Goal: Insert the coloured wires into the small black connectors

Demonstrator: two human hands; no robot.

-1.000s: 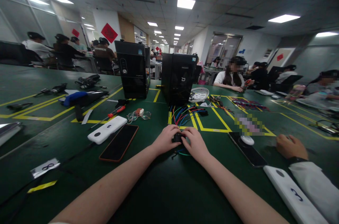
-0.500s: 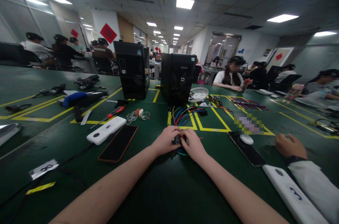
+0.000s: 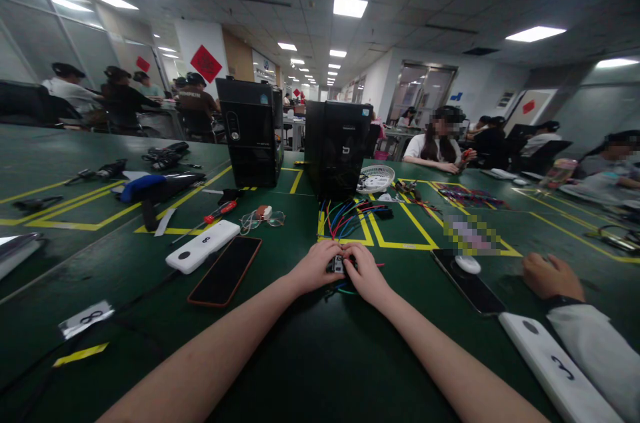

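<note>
My left hand [image 3: 316,267] and my right hand [image 3: 367,272] meet at the middle of the green table [image 3: 300,356], closed from both sides around a small black-and-grey block [image 3: 338,264]. Fingers cover most of the block, so its exact kind does not show. A short red wire end sticks out past my right hand, and a green-blue wire loop [image 3: 346,289] shows below the block. Just beyond my fingertips, a bundle of blue, red and green wires [image 3: 345,216] fans out over the table.
Two black computer cases [image 3: 253,136] stand beyond the wires, a white basket [image 3: 376,177] beside them. On the left lie a phone [image 3: 226,272], a white power bank [image 3: 203,247], glasses [image 3: 263,217] and a red screwdriver [image 3: 220,211]. At right, a co-worker's hand [image 3: 554,277] rests near another phone [image 3: 467,281].
Slightly more of the block's grey face shows between my hands, as the fingers have shifted a little. The whole view has drifted slightly; the things on the table lie as before.
</note>
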